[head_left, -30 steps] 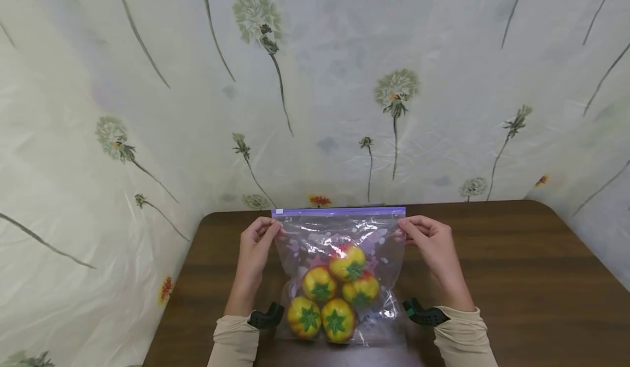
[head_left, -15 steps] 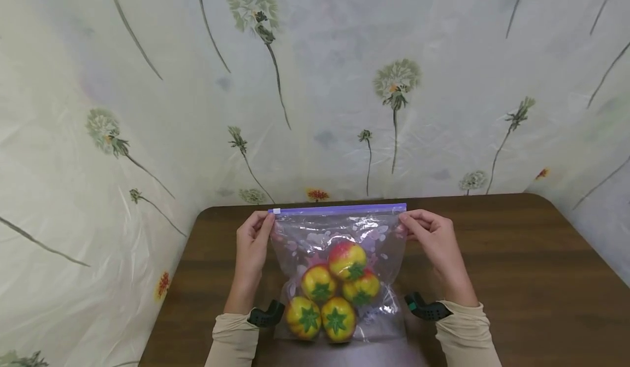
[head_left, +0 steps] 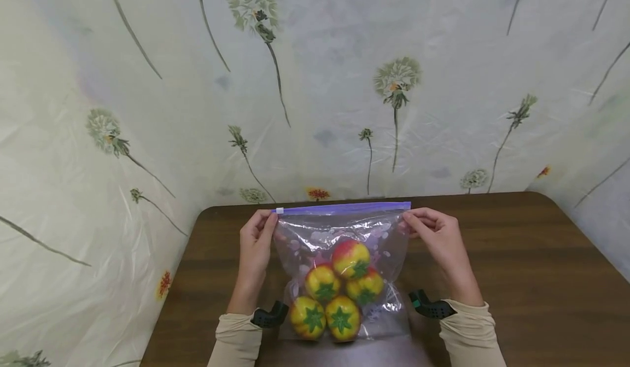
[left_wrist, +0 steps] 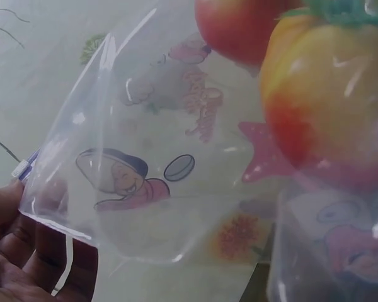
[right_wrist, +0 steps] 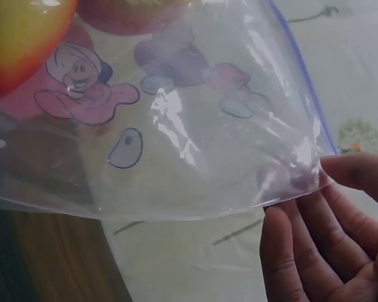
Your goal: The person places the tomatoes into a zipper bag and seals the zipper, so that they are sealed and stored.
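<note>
A clear slider zip bag (head_left: 339,227) with a purple zip strip (head_left: 344,208) hangs upright between both hands. Its white slider (head_left: 279,211) sits at the left end of the strip. Inside rest several yellow-red tomato-like fruits (head_left: 351,257) with green star-shaped leaf caps, piled toward the bottom. My left hand (head_left: 255,241) pinches the upper left corner between thumb and fingers, just below the slider. At the upper right corner, my right hand (head_left: 440,241) pinches the film the same way. Cartoon figures (left_wrist: 129,176) and a pink starfish are printed on the film.
A dark brown wooden table (head_left: 517,279) lies beneath the bag and arms. Behind it, a pale sheet (head_left: 325,82) printed with dandelions covers the wall. Each wrist wears a black camera mount, such as the left one (head_left: 270,315), beside a beige sleeve (head_left: 238,337).
Both hands and the bag have shifted slightly, ending a little to the right in the head view. The zip strip now slopes up more toward the right. Both corners stay pinched.
</note>
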The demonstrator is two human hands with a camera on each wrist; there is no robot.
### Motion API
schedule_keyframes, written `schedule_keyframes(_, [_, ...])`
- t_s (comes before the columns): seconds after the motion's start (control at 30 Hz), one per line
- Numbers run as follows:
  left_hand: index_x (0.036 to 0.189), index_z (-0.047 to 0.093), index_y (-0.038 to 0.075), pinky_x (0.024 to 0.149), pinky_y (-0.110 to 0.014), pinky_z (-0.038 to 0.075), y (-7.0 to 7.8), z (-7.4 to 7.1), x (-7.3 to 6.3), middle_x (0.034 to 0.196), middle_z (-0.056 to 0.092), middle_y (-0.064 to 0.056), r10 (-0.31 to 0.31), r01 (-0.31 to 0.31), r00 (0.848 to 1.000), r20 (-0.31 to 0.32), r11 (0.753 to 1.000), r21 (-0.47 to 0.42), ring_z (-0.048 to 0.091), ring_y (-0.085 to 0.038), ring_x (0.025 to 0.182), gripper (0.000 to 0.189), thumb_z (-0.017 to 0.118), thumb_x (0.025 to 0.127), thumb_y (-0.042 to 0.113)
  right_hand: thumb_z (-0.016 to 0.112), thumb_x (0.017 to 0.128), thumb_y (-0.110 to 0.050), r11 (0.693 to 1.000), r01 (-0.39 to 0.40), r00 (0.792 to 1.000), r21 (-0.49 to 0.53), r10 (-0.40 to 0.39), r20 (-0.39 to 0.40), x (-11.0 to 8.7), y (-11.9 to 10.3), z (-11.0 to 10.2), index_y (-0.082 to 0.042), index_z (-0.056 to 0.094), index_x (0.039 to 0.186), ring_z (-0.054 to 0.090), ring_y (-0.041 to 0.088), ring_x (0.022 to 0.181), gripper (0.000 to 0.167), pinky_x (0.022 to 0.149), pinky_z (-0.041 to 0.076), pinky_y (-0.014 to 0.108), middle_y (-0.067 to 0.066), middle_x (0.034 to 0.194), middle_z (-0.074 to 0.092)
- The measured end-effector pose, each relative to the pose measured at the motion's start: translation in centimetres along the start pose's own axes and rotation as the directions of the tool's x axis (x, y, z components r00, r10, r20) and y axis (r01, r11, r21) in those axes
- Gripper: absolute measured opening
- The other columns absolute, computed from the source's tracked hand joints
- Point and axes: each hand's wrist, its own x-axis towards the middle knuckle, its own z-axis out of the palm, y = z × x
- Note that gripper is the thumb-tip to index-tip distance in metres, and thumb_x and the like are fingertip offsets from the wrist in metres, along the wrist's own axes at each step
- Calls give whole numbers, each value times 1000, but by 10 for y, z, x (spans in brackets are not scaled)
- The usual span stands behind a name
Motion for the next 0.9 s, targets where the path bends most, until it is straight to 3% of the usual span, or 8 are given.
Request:
schedule_keyframes(0.37, [108,64,-11,65,-19,55,-1,2,-1,82,64,2,12,-12,1000,-4,1000,22,64,-10,59,23,59,105,11,69,100,-20,1000,1,1000,-12,-1,3,-1,2,-2,8,70,109,75,3,78,30,70,64,23,-13,83,78])
schedule_keyframes(0.57, [108,64,-10,62,-19,55,-1,3,-2,81,63,2,7,-7,1000,-8,999,41,63,-10,59,23,58,105,12,70,99,-18,998,-9,1000,68,7,24,1,2,-5,8,71,107,75,7,75,27,69,64,26,-7,81,79])
schedule_keyframes(0.9, [107,64,-10,62,-17,56,-3,4,-1,83,65,5,-21,23,999,-42,999,41,62,-7,63,23,59,105,12,69,100,-13,976,-59,995,212,41,92,-3,0,-12,-3,76,98,73,8,68,13,61,60,24,-4,78,79])
